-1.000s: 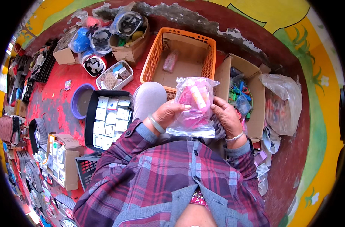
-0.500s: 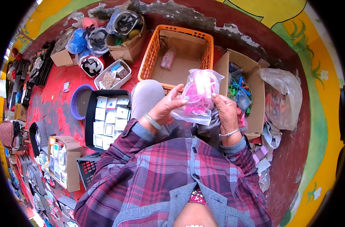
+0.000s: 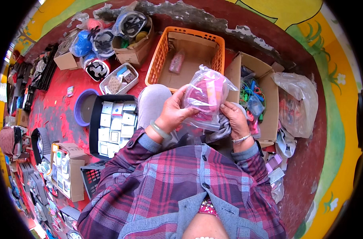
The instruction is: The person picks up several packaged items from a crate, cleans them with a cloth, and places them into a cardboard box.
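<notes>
Between my two hands is a clear plastic bag (image 3: 207,95) with pink items inside, one of them a flat pink piece. My left hand (image 3: 174,110) grips its left side, thumb in front and fingers behind. At the bag's lower right edge, my right hand (image 3: 235,118) pinches the plastic between thumb and fingers. A bunched grey cloth (image 3: 224,128) lies just below the bag, beside my right hand. Beyond the bag stands an orange plastic basket (image 3: 220,55) lined with cardboard, holding a small pink packet (image 3: 176,62).
Right of my hands, a cardboard box (image 3: 271,115) holds tangled colourful cords. A black tray (image 3: 94,131) of small white boxes sits at left, near a purple basin (image 3: 78,104) and a white basket (image 3: 134,81). Bagged helmets (image 3: 103,42) lie at the far left.
My left hand has closed on the bag's left side, where its fingers were spread before. The bag has turned and shifted slightly; my right hand still pinches its edge.
</notes>
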`<state>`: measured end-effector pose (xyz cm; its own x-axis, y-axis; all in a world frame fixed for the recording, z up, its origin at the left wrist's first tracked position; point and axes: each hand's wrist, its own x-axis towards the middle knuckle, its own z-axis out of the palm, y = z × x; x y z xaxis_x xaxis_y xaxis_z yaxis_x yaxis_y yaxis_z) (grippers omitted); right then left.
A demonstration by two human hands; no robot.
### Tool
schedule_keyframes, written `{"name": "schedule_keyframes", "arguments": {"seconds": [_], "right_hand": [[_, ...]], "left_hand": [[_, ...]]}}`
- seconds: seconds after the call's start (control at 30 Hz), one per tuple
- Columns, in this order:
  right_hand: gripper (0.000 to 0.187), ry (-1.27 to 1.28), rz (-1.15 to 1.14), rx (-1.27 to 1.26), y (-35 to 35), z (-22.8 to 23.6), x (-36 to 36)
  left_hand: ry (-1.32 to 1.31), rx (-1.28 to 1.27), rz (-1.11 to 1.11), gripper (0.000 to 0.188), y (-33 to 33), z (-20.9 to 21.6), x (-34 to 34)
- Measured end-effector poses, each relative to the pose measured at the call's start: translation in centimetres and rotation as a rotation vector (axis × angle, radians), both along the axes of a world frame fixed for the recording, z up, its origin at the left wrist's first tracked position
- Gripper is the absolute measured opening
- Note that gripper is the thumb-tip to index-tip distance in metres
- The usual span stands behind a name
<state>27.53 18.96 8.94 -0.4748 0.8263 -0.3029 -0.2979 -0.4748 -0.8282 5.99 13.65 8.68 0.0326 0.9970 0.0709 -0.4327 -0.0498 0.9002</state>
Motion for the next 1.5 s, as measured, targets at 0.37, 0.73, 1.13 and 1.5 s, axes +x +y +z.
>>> {"name": "schedule_keyframes", "arguments": {"seconds": [0.37,0.73,1.13,1.5], "right_hand": [[0.027,0.119,0.066,-0.032,-0.1,-0.1,1.0],[0.026,0.071,0.079,0.044,-0.1,-0.7,1.2],[0.029,0.163,-0.072,0.015,0.0,-1.8,2.1],[0.032,0.131,-0.155,-0.038,-1.0,-2.3,0.7]], "left_hand": [[-0.073,-0.112,-0.199,0.057,-0.1,2.1,-0.4],[-0.128,-0.128,-0.258,0.051,-0.1,1.0,-0.7],[-0.22,-0.171,-0.054,0.042,-0.2,1.8,-2.2],[-0.344,-0.282,-0.187,0.044,-0.4,1.8,0.9]]}}
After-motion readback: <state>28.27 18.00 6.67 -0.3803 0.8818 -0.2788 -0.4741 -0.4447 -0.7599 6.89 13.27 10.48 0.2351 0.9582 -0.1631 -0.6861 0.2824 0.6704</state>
